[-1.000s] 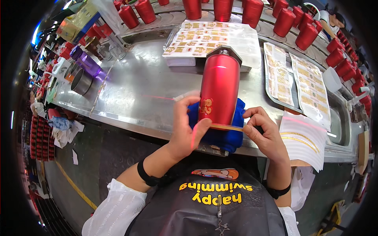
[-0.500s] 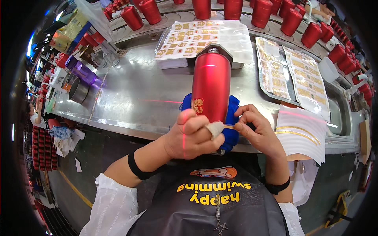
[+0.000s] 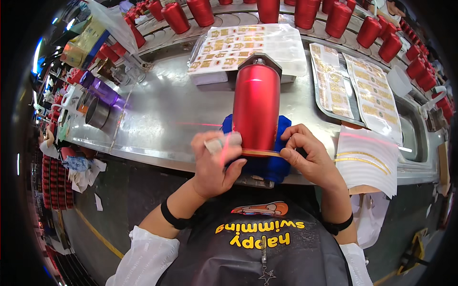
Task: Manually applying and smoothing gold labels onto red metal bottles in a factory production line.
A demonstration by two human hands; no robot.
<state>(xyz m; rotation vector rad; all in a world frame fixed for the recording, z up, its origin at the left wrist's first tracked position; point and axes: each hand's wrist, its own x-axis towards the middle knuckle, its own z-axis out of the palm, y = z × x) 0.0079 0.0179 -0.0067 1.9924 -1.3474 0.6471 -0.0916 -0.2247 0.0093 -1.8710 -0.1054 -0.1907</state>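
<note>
A glossy red bottle (image 3: 257, 107) lies on its side in front of me, its neck pointing away and resting in a dark angular holder (image 3: 272, 64). Blue cloth (image 3: 283, 127) is bunched beneath and beside its near end. Around that near end runs a thin gold strip (image 3: 260, 153). My right hand (image 3: 310, 155) pinches the strip's right end between thumb and forefinger. Left of the bottle is my left hand (image 3: 213, 164), thumb apart from the other fingers, with nothing visible in it. Its fingers are partly blurred, and a pale wrap (image 3: 214, 145) covers one of them.
A sticker sheet (image 3: 229, 45) lies beyond the bottle. To the right are a tray (image 3: 329, 114) with more gold stickers, a white sheet (image 3: 367, 176) with curved gold strips, and a sink (image 3: 414, 126). Red bottles (image 3: 336, 20) line a conveyor; a purple bottle (image 3: 102, 90) stands left.
My left hand has moved left, off the strip's front, and its thumb has opened out. The bottle has turned; its gold emblem no longer shows. The conveyor bottles have shifted right.
</note>
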